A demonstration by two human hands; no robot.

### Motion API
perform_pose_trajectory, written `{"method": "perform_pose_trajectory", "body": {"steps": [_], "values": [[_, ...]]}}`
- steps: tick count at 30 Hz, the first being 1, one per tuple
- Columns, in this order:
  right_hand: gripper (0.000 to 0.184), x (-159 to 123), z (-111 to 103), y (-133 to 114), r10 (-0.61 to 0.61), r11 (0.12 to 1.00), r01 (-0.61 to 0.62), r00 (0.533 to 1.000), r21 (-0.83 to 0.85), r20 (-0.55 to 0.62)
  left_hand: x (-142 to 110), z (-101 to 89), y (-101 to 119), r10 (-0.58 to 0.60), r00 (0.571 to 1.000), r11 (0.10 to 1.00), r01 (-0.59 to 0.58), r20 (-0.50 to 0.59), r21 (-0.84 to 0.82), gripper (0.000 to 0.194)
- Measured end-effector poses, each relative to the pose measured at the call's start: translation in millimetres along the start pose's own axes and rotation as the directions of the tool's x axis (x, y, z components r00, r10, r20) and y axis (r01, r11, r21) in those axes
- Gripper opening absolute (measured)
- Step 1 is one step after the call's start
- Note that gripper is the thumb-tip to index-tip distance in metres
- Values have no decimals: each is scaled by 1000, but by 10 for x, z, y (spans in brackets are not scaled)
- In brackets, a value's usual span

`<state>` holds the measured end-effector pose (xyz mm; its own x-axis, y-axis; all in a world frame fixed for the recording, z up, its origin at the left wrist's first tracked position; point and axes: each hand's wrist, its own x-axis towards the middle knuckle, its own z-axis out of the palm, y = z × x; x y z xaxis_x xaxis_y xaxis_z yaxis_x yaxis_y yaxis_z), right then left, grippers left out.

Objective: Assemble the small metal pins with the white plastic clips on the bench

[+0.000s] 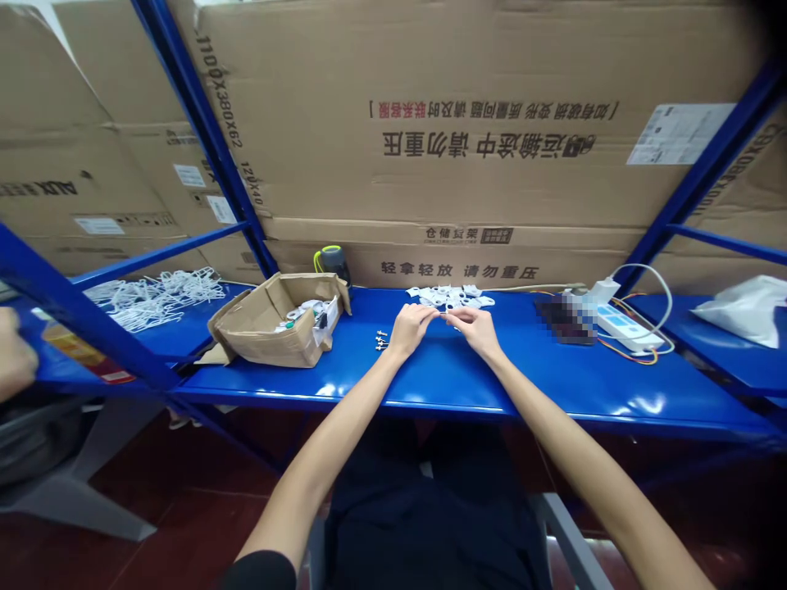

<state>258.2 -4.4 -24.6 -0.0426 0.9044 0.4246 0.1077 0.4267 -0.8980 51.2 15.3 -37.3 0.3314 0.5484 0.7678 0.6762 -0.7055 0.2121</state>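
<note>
Over the middle of the blue shelf [455, 369], my left hand [411, 328] and my right hand [476, 328] meet fingertip to fingertip. Both are closed in a pinch around a small thin piece between them, too small to name. Just beyond my fingers lies a pile of flat white pieces [452, 295], some with round holes. Several small metal pins with dark parts [381, 341] rest on the shelf to the left of my left hand.
An open cardboard box [270, 328] with small white parts stands at left, a dark bottle [335, 264] behind it. On the right are a white power strip [627, 328] with cables and a blurred-out dark item [566, 318]. Bundled white cords [153, 299] and another person's hand [13, 352] are far left.
</note>
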Motion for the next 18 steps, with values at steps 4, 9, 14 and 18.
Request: {"method": "perform_pose_trajectory", "body": {"steps": [4,9,14,18], "values": [[48,45,-32,34,-27,1000,27,999,5,22,17,-23,-20,-6,1000,996,8,27,-83,28],[46,69,-50,52,-29,1000,29,998,3,54,21,-37,-5,17,996,994,-8,86,-108,27],[34,36,-59,50,-46,999,46,994,-1,100,26,-61,-28,3,995,995,7,96,-101,24],[37,44,-59,60,-20,1000,22,997,-15,80,39,-87,-49,-32,997,995,38,70,-88,23]]}}
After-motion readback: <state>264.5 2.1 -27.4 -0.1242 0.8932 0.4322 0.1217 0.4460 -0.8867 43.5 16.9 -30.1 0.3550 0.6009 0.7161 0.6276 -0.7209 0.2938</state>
